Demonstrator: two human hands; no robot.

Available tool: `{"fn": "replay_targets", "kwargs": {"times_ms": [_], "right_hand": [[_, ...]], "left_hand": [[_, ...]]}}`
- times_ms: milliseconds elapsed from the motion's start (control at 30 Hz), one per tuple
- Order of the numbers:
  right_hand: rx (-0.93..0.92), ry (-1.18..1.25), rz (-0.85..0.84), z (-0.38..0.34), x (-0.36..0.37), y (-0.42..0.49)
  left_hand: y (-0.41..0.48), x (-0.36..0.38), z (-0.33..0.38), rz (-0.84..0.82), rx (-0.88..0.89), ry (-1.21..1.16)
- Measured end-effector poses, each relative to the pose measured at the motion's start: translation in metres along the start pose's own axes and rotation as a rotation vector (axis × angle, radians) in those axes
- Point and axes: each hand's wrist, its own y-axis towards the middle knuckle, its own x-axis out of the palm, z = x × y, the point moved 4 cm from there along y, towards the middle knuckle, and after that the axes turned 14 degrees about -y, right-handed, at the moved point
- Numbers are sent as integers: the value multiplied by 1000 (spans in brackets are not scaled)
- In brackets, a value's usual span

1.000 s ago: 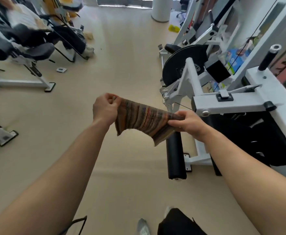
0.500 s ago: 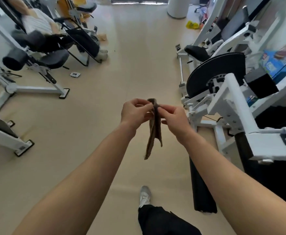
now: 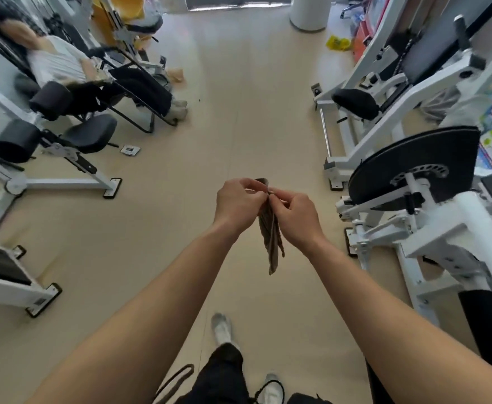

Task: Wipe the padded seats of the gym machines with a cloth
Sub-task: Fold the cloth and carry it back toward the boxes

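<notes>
A brown striped cloth (image 3: 272,243) hangs folded in front of me over the aisle floor. My left hand (image 3: 239,204) and my right hand (image 3: 293,217) both pinch its top edge, close together. On the right a black padded seat (image 3: 355,102) sits on a white machine. On the left stands another black padded seat (image 3: 89,135) with two black roller pads (image 3: 16,142) beside it. Neither hand touches any machine.
A white machine with a black disc (image 3: 414,161) stands close on my right. A person (image 3: 55,64) sits on a machine at the far left. The beige aisle floor (image 3: 239,112) runs ahead to a white pillar (image 3: 309,13). A yellow bag (image 3: 338,42) lies far right.
One second ago the cloth was stretched wide between my hands beside the right machine. My hands have since come together, folding it, and the view has turned toward the aisle.
</notes>
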Motion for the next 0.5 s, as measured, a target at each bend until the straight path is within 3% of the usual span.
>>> {"fn": "replay_targets", "kwargs": {"times_ms": [167,267,333,433,500], "right_hand": [[-72,-40,-72,-11,15,98],[-83,-2,-150,-20,6,159],[-69,13,-186,-30,-7,198],[-40,54,-162,-42,-29,252],[3,128,-87,-41,-45,285]], "left_hand": [[99,-18,18,-99,3,5],[163,-26,44,-145,215,325],[208,-27,65,-282,327,486],[269,-16,89,-577,345,623],[304,-2,110,-642,375,599]]}}
